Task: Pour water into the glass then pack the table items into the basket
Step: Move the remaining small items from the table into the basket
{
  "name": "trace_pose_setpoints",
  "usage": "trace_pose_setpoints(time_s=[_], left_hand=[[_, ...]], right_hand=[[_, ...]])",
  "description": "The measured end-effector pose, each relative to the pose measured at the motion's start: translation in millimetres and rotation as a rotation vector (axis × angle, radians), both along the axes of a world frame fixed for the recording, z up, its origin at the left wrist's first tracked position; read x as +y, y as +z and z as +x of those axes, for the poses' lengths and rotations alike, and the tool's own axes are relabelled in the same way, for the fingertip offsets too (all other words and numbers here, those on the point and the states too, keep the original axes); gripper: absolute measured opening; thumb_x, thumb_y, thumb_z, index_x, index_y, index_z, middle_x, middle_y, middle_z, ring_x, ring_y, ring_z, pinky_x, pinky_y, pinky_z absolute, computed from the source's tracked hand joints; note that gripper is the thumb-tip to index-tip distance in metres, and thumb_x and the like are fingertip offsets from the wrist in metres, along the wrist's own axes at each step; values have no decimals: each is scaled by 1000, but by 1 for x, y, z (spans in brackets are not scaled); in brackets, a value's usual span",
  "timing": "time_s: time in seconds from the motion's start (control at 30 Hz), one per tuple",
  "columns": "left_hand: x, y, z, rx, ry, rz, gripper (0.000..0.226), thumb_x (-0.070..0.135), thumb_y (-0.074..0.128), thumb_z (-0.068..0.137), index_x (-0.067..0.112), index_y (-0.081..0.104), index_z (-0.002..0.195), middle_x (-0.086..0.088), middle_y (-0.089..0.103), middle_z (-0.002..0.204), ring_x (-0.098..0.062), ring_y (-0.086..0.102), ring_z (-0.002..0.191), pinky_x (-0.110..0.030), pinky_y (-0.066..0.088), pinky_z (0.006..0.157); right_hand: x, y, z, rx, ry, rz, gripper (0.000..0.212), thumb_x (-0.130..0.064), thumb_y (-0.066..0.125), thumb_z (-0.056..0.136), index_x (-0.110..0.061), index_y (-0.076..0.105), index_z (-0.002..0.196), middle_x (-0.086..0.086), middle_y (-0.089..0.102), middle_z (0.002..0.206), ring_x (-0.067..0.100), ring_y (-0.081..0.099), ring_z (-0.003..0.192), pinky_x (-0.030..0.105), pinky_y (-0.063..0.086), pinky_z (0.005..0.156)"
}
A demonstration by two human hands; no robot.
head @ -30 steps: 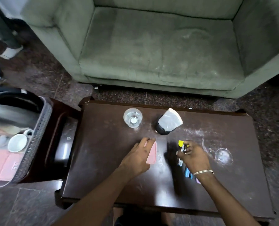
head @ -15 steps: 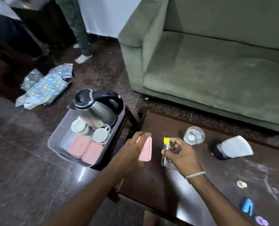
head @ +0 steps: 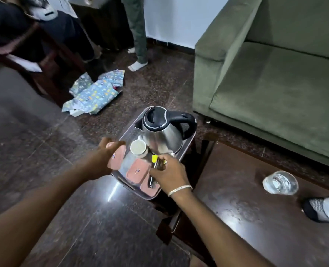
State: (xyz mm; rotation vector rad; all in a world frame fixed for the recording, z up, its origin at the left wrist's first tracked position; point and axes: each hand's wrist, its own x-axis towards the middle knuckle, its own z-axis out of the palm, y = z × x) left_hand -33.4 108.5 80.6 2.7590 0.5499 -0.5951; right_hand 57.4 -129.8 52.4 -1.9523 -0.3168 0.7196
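Note:
A grey basket stands on a low stand left of the dark table. Inside it are a steel kettle, a white cup and pink lidded boxes. My left hand holds a pink box over the basket's left side. Over its near right part, my right hand grips a bunch of small metal tools with a yellow tip. A glass of water stands on the table.
A green sofa lies behind the table. At the table's right edge rests a black and white object. Wrapped parcels are scattered on the floor to the left. Two other people's legs are at the back left.
Both hands lifted their items off the table and carried them left over the basket. My view swung left, so the table now sits at the right.

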Motion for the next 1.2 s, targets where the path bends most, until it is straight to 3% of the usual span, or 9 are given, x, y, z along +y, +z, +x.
trace_pose_setpoints(time_s=[0.03, 0.13, 0.23, 0.43, 0.8, 1.03, 1.2], left_hand=[[9, -4, -1, 24, 21, 5, 107, 13, 88, 64, 32, 34, 153, -9, 32, 144, -37, 63, 109, -42, 58, 89], [21, -16, 2, 70, 89, 27, 107, 12, 89, 63, 30, 34, 152, -12, 34, 140, -39, 63, 103, -43, 59, 84], [20, -34, 6, 94, 125, 18, 109, 19, 94, 58, 28, 36, 151, -14, 37, 135, -40, 63, 104, -39, 56, 85], [19, -69, 5, 103, 111, -19, 110, 20, 94, 59, 28, 35, 152, -11, 31, 137, -39, 60, 111, -47, 59, 90], [25, -84, 7, 121, -10, -70, 103, 13, 87, 69, 26, 34, 155, -6, 32, 154, -32, 53, 130, -41, 53, 99], [31, -85, 3, 40, 66, -98, 101, 25, 93, 59, 18, 44, 147, -10, 45, 142, -33, 58, 122, -45, 54, 99], [19, -78, -2, 57, 41, -2, 86, 11, 80, 75, 18, 40, 151, -7, 46, 151, -34, 59, 125, -38, 52, 93]], right_hand=[[14, -1, -5, -6, 18, -19, 23, -21, 75, 69, -15, 68, 89, -1, 66, 76, 19, 60, 73, 14, 44, 61], [49, -11, -19, 26, 20, -64, 34, -24, 72, 68, -17, 63, 100, 6, 68, 97, 29, 63, 94, 32, 51, 78], [69, -20, -26, 17, 26, -141, 39, -21, 71, 72, -15, 58, 109, 11, 65, 108, 33, 60, 101, 32, 46, 79], [81, -38, -23, 6, 26, -282, 42, -19, 69, 80, -11, 51, 117, 16, 60, 117, 38, 59, 108, 38, 48, 86], [101, -47, -24, -13, 10, -340, 39, -12, 63, 85, -2, 51, 121, 20, 62, 119, 37, 59, 112, 39, 50, 86], [90, -48, -22, -58, 81, -352, 28, -6, 54, 90, -6, 57, 118, 17, 66, 119, 39, 61, 112, 41, 49, 87], [78, -44, -23, -43, 100, -325, 28, -5, 58, 86, -6, 54, 114, 21, 66, 115, 41, 61, 110, 43, 49, 86]])
